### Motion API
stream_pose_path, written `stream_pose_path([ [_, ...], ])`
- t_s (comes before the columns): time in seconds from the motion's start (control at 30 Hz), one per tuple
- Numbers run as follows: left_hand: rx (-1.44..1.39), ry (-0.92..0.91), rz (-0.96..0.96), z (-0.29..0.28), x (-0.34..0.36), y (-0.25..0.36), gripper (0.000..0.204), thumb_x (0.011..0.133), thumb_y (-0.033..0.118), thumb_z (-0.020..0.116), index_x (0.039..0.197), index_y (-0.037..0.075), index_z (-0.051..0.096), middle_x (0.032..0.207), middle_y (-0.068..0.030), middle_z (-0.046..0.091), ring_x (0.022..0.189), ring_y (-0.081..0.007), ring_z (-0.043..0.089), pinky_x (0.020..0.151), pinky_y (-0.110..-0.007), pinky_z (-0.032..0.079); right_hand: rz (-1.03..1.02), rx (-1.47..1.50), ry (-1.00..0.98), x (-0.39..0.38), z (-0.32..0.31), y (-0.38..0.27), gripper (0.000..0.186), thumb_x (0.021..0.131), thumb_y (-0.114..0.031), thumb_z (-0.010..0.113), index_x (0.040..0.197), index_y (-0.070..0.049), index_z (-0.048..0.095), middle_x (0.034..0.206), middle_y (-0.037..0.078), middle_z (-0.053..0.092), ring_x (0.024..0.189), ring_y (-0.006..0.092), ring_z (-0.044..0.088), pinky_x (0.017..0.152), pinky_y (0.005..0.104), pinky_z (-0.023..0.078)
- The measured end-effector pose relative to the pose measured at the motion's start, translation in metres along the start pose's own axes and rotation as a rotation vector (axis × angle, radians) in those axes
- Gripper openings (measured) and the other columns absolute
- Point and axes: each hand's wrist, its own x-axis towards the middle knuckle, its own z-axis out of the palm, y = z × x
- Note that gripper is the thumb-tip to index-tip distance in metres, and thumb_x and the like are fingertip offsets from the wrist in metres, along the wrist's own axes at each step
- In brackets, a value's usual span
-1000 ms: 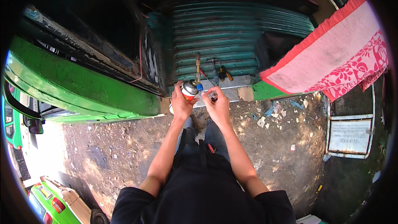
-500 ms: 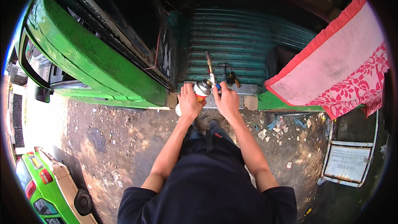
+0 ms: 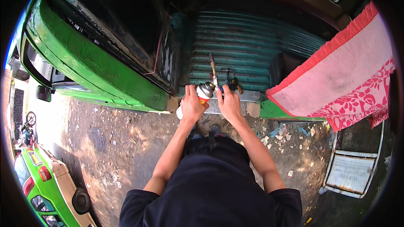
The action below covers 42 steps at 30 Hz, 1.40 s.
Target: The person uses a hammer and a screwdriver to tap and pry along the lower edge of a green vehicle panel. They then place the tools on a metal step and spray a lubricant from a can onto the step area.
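My left hand (image 3: pixel 192 104) is wrapped round a gas canister (image 3: pixel 204 92) that has a white, red and yellow body and a metal shoulder, tilted with its top to the right. A blowtorch head (image 3: pixel 213 68) sits at the canister's top, its brass-coloured nozzle pointing away from me; no flame shows. The fingers of my right hand (image 3: pixel 230 106) are closed at a blue part of the torch head, which they partly cover. Just beyond that hand, several hand tools (image 3: pixel 235 85) lie at the edge of the ribbed teal floor (image 3: pixel 235 38).
A green vehicle's open doorway surrounds the ribbed floor, with its green body panel (image 3: pixel 101 67) on the left. A pink towel (image 3: pixel 332 67) hangs at right. Dirt ground with debris (image 3: pixel 286 138), a white metal frame (image 3: pixel 351 172) and another green vehicle (image 3: pixel 46 185) lie around me.
The view has shifted slightly, bringing a motorbike into sight at far left. Both hands keep their holds on the canister and torch head, almost unmoved.
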Motion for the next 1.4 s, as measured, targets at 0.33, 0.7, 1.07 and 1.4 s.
stream_pose_path([
  [0.33,0.049,-0.078,-0.059,-0.002,0.021,0.008,0.075,0.057,0.015,0.09,0.116,0.002,0.046,0.114,-0.0179,0.056,0.099,-0.0448,0.065,0.078,-0.054,0.054,-0.33,-0.336,0.015,0.026,-0.004,0.027,0.029,0.099,-0.029,0.062,0.105,-0.002,0.055,0.074,0.016,0.068,0.058,0.0364,0.068,0.046,0.0449,0.053],
  [0.7,0.085,-0.115,-0.027,0.012,0.029,0.0,0.074,0.057,0.014,0.089,0.116,0.004,0.045,0.113,-0.0172,0.056,0.096,-0.0446,0.065,0.076,-0.054,0.055,-0.251,-0.324,0.052,0.02,-0.009,0.029,0.026,0.096,-0.031,0.066,0.097,-0.007,0.056,0.073,0.014,0.066,0.059,0.0381,0.066,0.049,0.0464,0.052],
  [1.07,0.13,-0.12,-0.023,0.018,0.027,-0.002,0.076,0.057,0.012,0.089,0.119,0.005,0.045,0.115,-0.0167,0.054,0.099,-0.0424,0.065,0.078,-0.052,0.055,0.131,0.011,0.033,0.018,0.007,0.023,0.037,0.101,-0.033,0.059,0.087,0.001,0.057,0.058,0.024,0.061,0.061,0.0471,0.065,0.054,0.0522,0.051],
  [1.4,0.228,-0.207,-0.037,0.014,0.026,-0.006,0.079,0.058,0.014,0.091,0.122,0.004,0.046,0.118,-0.0161,0.054,0.106,-0.0382,0.064,0.087,-0.048,0.054,-0.025,-0.164,0.11,0.004,0.023,0.031,0.029,0.099,-0.03,0.063,0.096,-0.002,0.054,0.066,0.02,0.066,0.062,0.0413,0.067,0.053,0.0503,0.05],
])
